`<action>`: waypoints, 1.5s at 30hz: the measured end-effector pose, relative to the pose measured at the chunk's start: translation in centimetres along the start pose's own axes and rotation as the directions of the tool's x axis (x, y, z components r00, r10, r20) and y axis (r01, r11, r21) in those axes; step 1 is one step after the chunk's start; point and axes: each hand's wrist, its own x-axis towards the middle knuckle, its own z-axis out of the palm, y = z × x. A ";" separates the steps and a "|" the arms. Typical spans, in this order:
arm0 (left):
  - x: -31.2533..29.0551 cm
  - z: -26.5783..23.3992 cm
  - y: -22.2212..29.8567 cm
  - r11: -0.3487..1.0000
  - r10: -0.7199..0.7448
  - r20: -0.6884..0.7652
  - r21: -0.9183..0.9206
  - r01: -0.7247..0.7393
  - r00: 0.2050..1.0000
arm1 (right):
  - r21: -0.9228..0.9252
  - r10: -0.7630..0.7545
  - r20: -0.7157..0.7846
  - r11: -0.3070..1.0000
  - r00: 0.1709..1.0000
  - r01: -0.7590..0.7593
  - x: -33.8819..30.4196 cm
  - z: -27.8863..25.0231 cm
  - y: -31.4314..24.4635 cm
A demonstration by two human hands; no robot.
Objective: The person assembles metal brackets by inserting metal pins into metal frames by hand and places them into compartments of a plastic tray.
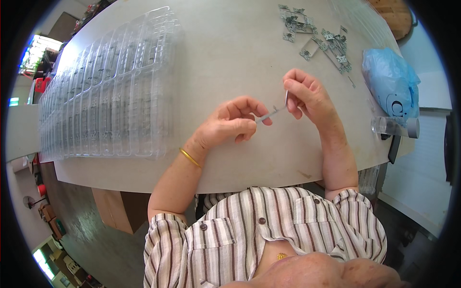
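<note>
Above the table's near side, my left hand pinches one end of a thin grey metal strip between thumb and fingers. A small tab stands up from the strip's middle. My right hand is closed at the strip's other end, its thumb and forefinger on a short upright metal piece. Whether that piece is joined to the strip, I cannot tell. Farther back lies a loose heap of small flat metal brackets, some linked by thin bars.
Stacked clear plastic trays with long compartments, metal parts inside, cover the left of the white table. At the right edge sit a blue plastic bag and a clear bottle on its side. A cardboard box stands below the table.
</note>
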 end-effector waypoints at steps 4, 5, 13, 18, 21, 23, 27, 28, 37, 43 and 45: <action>0.2 -0.8 -0.6 0.972 0.116 -0.068 -0.195 -0.127 0.991 | 0.188 -0.118 -0.136 0.972 0.984 0.143 0.2 -0.1 0.4; 0.3 -0.9 -0.6 0.962 0.140 -0.080 -0.224 -0.154 0.987 | 0.231 -0.175 -0.158 0.950 0.972 0.209 0.2 -0.2 0.5; 0.4 -1.0 -0.6 0.948 0.153 -0.112 -0.263 -0.178 0.982 | 0.029 -0.395 -0.155 0.914 0.905 0.404 -0.2 1.5 1.1; 0.4 -0.8 -0.9 0.949 0.171 -0.160 -0.239 -0.206 0.972 | -0.080 -0.467 -0.155 0.884 0.870 0.460 -0.4 2.4 1.8; 0.3 -0.8 -0.6 0.947 0.147 -0.138 -0.265 -0.179 0.980 | -0.202 -0.536 -0.183 0.841 0.824 0.502 -0.2 2.7 2.3; 0.4 -0.7 -0.5 0.954 0.152 -0.124 -0.242 -0.179 0.981 | -0.450 -0.651 -0.081 0.700 0.755 0.555 0.0 2.4 2.5; 0.4 -0.7 -0.7 0.966 0.147 -0.086 -0.202 -0.161 0.985 | -0.587 -0.690 -0.016 0.592 0.724 0.552 0.0 2.8 2.3; 0.4 -0.5 -0.7 0.978 0.148 -0.116 -0.129 -0.162 0.982 | -0.615 -0.650 -0.003 0.601 0.760 0.511 0.0 2.6 2.3; 0.4 -0.1 -0.6 0.982 0.185 -0.124 0.003 -0.186 0.975 | -0.416 -0.470 -0.031 0.808 0.882 0.416 -0.7 2.1 1.2; 0.5 -0.5 -0.9 0.949 0.303 -0.229 -0.021 -0.316 0.925 | -0.180 -0.289 -0.112 0.947 0.951 0.266 0.0 0.8 0.7; 0.7 -0.5 -0.9 0.930 0.354 -0.236 -0.007 -0.366 0.905 | -0.103 -0.234 -0.117 0.970 0.965 0.222 0.0 0.6 0.8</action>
